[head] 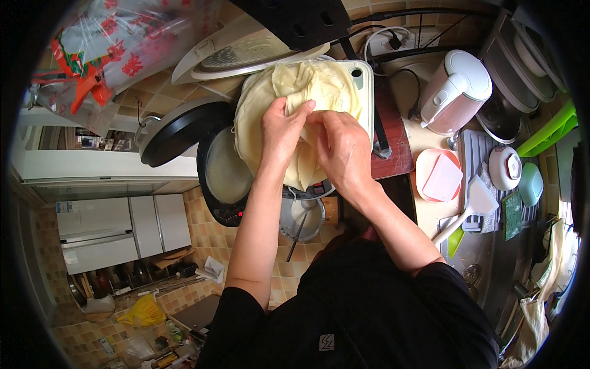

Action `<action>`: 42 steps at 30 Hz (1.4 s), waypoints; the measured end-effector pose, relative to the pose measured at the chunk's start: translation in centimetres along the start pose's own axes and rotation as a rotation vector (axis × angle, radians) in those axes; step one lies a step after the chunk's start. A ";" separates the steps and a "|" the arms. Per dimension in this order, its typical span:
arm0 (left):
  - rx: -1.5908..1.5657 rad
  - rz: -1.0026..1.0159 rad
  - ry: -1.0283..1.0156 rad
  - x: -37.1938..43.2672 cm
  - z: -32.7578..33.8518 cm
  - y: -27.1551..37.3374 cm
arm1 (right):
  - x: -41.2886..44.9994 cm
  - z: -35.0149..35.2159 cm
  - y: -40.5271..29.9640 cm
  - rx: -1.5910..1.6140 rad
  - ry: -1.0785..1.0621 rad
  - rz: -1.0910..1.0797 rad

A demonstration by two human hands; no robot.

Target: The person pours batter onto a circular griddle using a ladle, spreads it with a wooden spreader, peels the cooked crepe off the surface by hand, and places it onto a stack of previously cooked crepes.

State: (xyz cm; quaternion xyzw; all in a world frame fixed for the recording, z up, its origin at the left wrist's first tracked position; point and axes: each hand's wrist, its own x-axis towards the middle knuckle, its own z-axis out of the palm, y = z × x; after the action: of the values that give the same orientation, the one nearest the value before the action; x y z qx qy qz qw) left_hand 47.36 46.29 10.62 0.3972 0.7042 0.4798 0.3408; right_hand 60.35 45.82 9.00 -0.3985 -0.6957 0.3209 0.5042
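Note:
Thin pale-yellow pancakes [253,110] lie in a loose, wrinkled stack on a white cutting board [367,92] straight before me. Above the stack, my left hand [281,133] pinches a folded part of a pancake between thumb and fingers. Close on its right, my right hand [343,150] grips the same folded sheet with curled fingers, which partly hide it. One pointed flap of pancake hangs down between my wrists. Left of the stack, a round black electric griddle [206,210] holds a pale layer of batter [226,170], its panel showing a red light.
A metal bowl [313,226] with pale liquid and a dark-handled utensil sits below the board. The pink-and-white kettle [454,92], a pink dish [417,168] and a white spatula [479,198] are at right, beside the sink [461,265]. A black pan [184,133] leans at left.

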 end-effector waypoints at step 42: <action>-0.281 -0.077 0.064 -1.1 -2.3 -1.5 | 5.6 0.1 7.3 -0.586 0.063 -0.227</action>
State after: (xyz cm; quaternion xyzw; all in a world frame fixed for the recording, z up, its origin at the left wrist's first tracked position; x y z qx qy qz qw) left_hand 45.51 43.99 10.04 0.3030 0.6553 0.5725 0.3886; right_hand 60.96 54.20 5.30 -0.4563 -0.7828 0.0359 0.4216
